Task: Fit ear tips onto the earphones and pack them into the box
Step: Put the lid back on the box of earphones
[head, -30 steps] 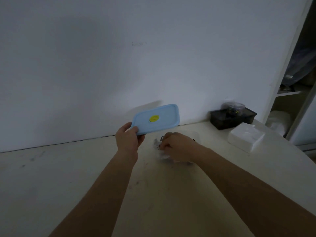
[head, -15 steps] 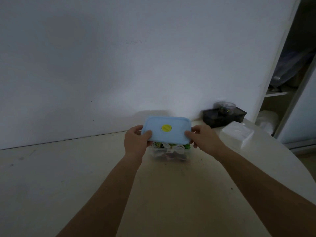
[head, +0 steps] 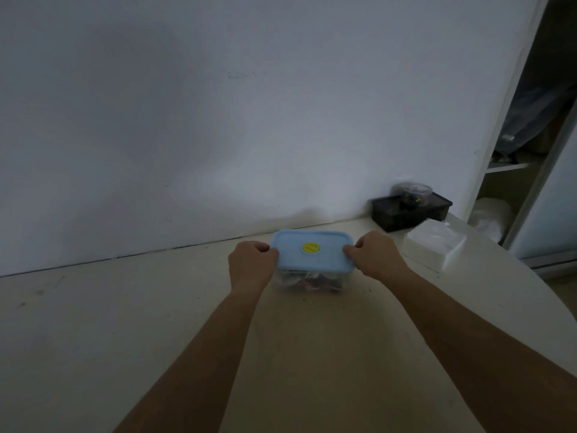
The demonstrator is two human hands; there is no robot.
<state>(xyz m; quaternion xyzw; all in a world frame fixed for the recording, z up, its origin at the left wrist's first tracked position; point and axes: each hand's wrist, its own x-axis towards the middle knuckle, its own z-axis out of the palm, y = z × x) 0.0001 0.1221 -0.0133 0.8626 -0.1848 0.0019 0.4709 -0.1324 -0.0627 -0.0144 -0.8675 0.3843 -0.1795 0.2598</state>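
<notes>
A clear plastic box (head: 312, 282) stands on the table near the wall, with earphones dimly visible through its side. A light blue lid (head: 312, 250) with a yellow round valve lies flat on top of the box. My left hand (head: 251, 264) grips the lid's left end with curled fingers. My right hand (head: 376, 256) grips the lid's right end the same way. Ear tips cannot be made out.
A black tray (head: 409, 214) holding a small round clear container (head: 412, 192) sits against the wall at the back right. In front of it lies a white tissue pack (head: 434, 245). The table edge curves away on the right; a shelf unit stands beyond.
A second ago my left hand held the lid tilted in the air while my right hand was in the box. Both hands then lowered the lid, which now sits flat on the box.
</notes>
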